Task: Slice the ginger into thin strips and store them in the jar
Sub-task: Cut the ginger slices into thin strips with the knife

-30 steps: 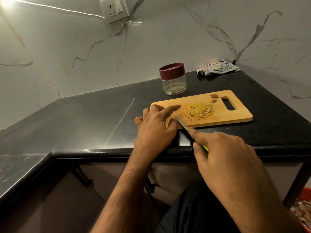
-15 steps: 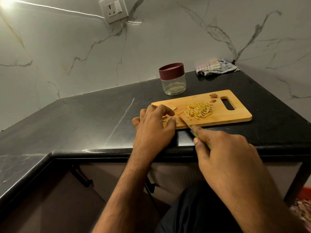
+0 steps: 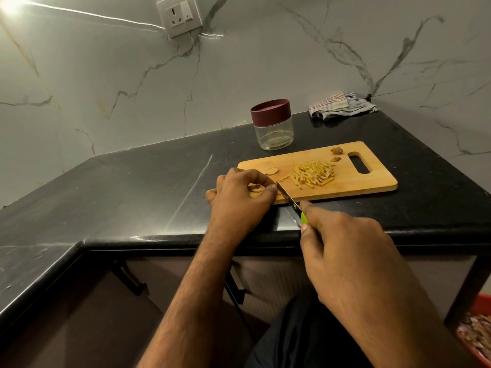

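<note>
Head view: sitting at the person's head, looking forward and down over both forearms; wide-angle, bending the counter [image 3: 106,197] edges
Facing: pointing toward the marble wall [image 3: 106,75] corner; socket [image 3: 179,15] showing at the top edge
Nearness: hanging close above the hands; cutting board [image 3: 372,179] lying just beyond them
Shared: only one view, nothing overlapping

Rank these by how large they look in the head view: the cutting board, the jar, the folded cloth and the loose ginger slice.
1. cutting board
2. and 3. jar and cloth: alike in apparent size, and the cloth lies farther back, so unranked
4. ginger slice
</note>
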